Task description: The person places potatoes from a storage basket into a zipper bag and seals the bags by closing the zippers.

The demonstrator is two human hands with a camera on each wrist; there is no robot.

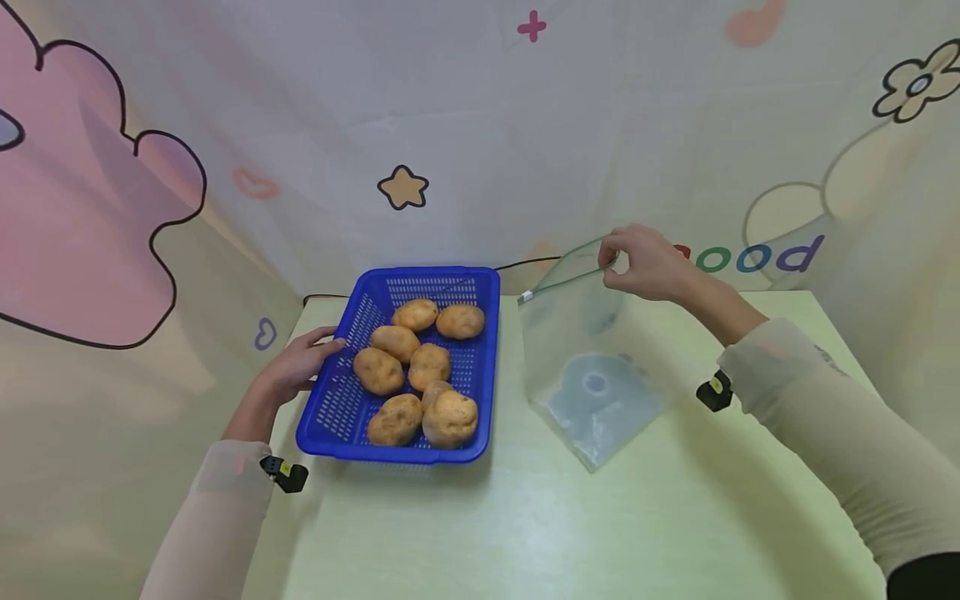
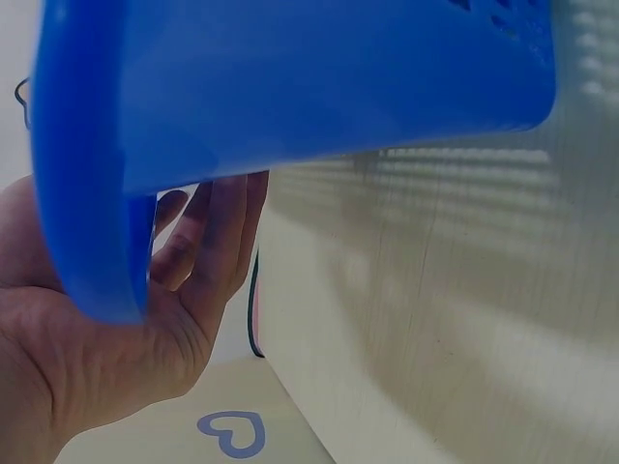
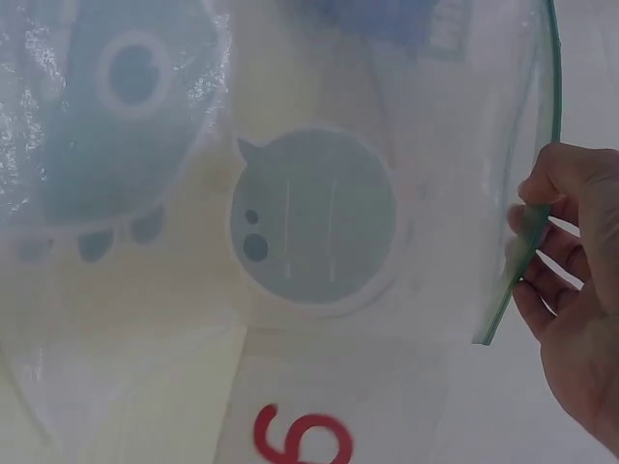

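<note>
A blue plastic basket (image 1: 489,375) with perforated walls holds several potatoes (image 1: 430,367). My left hand (image 1: 303,362) grips its left rim, thumb over the edge and fingers underneath on the outside, as the left wrist view shows. There the basket's underside (image 2: 329,87) slants above the table, casting a shadow. To the right, my right hand (image 1: 648,262) pinches the green-edged mouth of a translucent zip bag (image 1: 585,342) between thumb and fingers. The bag hangs with its mouth partly spread and a white slider (image 1: 527,296) at the left corner. Its printed blue figures (image 3: 314,217) show in the right wrist view.
The pale green table (image 1: 525,525) runs back to a cartoon-printed cloth (image 1: 465,125) hanging behind it. A thin black cable (image 1: 528,262) lies along the back edge behind the basket. Cloth also hangs at both sides.
</note>
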